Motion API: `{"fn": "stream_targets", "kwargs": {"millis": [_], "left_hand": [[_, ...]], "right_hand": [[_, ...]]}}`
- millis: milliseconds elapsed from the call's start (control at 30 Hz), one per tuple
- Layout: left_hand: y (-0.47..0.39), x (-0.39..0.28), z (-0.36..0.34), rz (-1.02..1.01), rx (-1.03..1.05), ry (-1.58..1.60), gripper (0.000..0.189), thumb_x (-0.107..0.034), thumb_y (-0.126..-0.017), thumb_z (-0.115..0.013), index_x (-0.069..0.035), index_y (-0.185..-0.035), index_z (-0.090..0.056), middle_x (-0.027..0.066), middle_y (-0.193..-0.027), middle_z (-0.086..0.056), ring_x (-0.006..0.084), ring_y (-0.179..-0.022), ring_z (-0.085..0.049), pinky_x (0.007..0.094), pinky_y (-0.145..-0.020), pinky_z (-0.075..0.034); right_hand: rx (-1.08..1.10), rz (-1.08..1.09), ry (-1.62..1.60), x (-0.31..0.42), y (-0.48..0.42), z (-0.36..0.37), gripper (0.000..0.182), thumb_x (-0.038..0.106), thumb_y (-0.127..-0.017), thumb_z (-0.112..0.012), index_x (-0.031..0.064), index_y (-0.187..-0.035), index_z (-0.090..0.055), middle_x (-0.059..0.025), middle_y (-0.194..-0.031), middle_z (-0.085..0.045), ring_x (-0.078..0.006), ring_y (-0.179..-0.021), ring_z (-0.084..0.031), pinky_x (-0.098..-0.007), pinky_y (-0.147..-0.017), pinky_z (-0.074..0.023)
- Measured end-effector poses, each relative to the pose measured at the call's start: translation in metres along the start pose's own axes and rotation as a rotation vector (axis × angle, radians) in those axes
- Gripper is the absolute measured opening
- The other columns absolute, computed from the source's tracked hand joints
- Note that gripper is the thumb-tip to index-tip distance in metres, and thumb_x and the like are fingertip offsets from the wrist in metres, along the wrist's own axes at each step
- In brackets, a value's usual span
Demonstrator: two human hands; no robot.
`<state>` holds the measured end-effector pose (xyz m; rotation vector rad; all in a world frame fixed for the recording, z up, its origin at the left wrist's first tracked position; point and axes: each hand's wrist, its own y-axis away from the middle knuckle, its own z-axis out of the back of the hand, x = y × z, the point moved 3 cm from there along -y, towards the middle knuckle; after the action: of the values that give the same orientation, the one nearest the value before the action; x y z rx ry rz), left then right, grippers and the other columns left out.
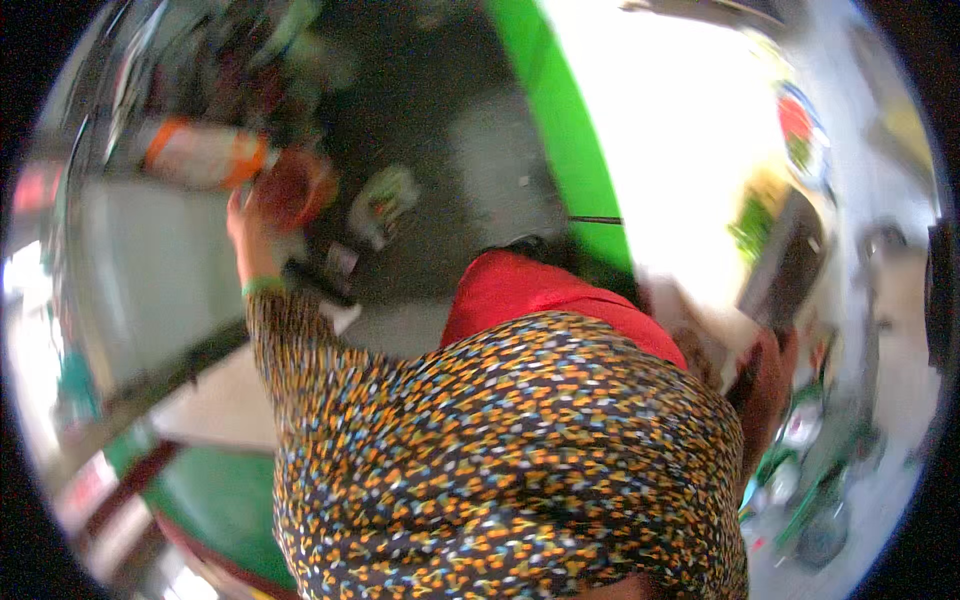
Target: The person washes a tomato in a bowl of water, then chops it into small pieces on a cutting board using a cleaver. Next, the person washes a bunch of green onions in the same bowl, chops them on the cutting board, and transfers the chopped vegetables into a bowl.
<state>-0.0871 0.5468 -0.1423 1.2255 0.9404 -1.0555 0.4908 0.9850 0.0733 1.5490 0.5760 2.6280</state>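
Note:
My left hand, with a green band at the wrist, is stretched out to the left. It is at the side of a reddish-brown bowl or cup; blur hides whether the fingers grip it. Just beyond lies a bottle with an orange and white label. On the right, my right hand is low beside the bright white tabletop, partly hidden by my patterned top. A dark, broad slab, perhaps a cleaver blade, extends above this hand, and whether the hand holds it is unclear. Green herbs lie against the slab.
A blue-rimmed plate with red and green food is at the far right. The table has a green side. A red stool or cloth is in front of me. Blurred bottles stand at lower right. A pale bag lies on the dark floor.

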Motion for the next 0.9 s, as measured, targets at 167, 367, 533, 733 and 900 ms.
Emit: {"fn": "stream_targets", "kwargs": {"millis": [167, 367, 533, 733, 900], "left_hand": [[0.017, 0.052, -0.103, 0.186, 0.319, 0.128, 0.021, -0.008, -0.084, -0.059, -0.005, -0.105, -0.059, 0.0056, -0.093, -0.062, 0.0157, -0.078, -0.059, 0.0257, -0.068, -0.050], [0.206, -0.053, -0.292, -0.246, 0.837, -0.124, 0.018, -0.002, -0.084, -0.056, -0.005, -0.100, -0.063, 0.0045, -0.095, -0.062, 0.0135, -0.083, -0.058, 0.0271, -0.076, -0.047], [0.347, -0.129, -0.348, -0.930, 1.299, -0.286, 0.030, 0.003, -0.074, -0.062, -0.004, -0.103, -0.061, 0.0103, -0.098, -0.061, 0.0166, -0.083, -0.060, 0.0265, -0.073, -0.048], [0.390, -0.122, -0.407, -0.943, 1.376, -0.410, 0.043, -0.001, -0.070, -0.068, -0.005, -0.111, -0.056, 0.0114, -0.098, -0.058, 0.0210, -0.080, -0.058, 0.0304, -0.070, -0.049], [0.406, -0.118, -0.429, -0.959, 1.374, -0.548, 0.055, -0.005, -0.064, -0.072, -0.003, -0.116, -0.052, 0.0147, -0.103, -0.055, 0.0258, -0.088, -0.057, 0.0342, -0.077, -0.049]], "right_hand": [[-0.045, 0.139, 0.131, -0.012, -0.011, -0.003, 0.013, 0.012, -0.084, -0.053, 0.0031, -0.093, -0.048, -0.0013, -0.058, -0.049, -0.0107, -0.045, -0.048, -0.0259, -0.040, -0.0384], [-0.031, 0.028, -0.367, -0.006, 0.002, -0.004, 0.008, 0.010, -0.083, -0.049, 0.0039, -0.088, -0.045, -0.0023, -0.055, -0.048, -0.0119, -0.042, -0.047, -0.0254, -0.038, -0.0355], [-0.119, 0.041, -0.591, -0.005, 0.022, -0.002, 0.009, 0.009, -0.082, -0.050, 0.0044, -0.085, -0.044, -0.0036, -0.055, -0.047, -0.0130, -0.041, -0.047, -0.0258, -0.038, -0.0366], [-0.099, 0.004, -0.391, -0.028, 0.028, 0.025, 0.012, 0.012, -0.081, -0.052, 0.0041, -0.085, -0.044, -0.0047, -0.058, -0.049, -0.0144, -0.042, -0.048, -0.0282, -0.040, -0.0395], [-0.086, -0.039, -0.388, -0.049, 0.029, 0.025, 0.013, 0.012, -0.080, -0.053, 0.0033, -0.086, -0.044, -0.0054, -0.059, -0.050, -0.0150, -0.044, -0.049, -0.0285, -0.041, -0.0404]]}}
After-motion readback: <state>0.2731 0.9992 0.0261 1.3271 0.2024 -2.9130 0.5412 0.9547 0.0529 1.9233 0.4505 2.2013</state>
